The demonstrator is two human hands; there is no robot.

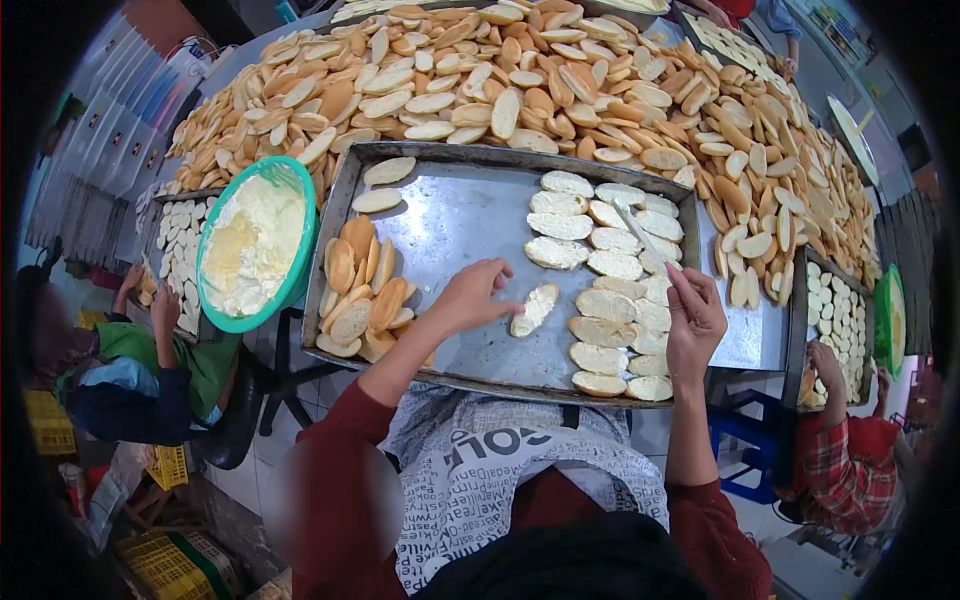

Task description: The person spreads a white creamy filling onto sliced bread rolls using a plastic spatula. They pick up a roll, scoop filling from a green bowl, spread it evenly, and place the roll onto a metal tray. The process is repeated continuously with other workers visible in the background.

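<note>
My right hand [694, 311] grips a slim spreading knife [639, 234], its blade reaching over cream-coated bread slices [615, 240] in the right part of a metal baking tray [480, 352]. With fingers apart, my left hand [476, 296] hovers over the middle of the tray. Its thumb is close to a single bread slice [535, 310] with cream on top; whether they touch I cannot tell. Plain bread slices [367, 289] are heaped in the tray's left end, and two pale slices [377, 199] lie flat in its far left corner.
Left of the tray, a green basin [309, 247] holds pale cream. A large mound of sliced bread [465, 82] covers the table beyond. Co-workers sit at further trays on the left [196, 330] and right [791, 375]. A blue stool [739, 442] stands at the right.
</note>
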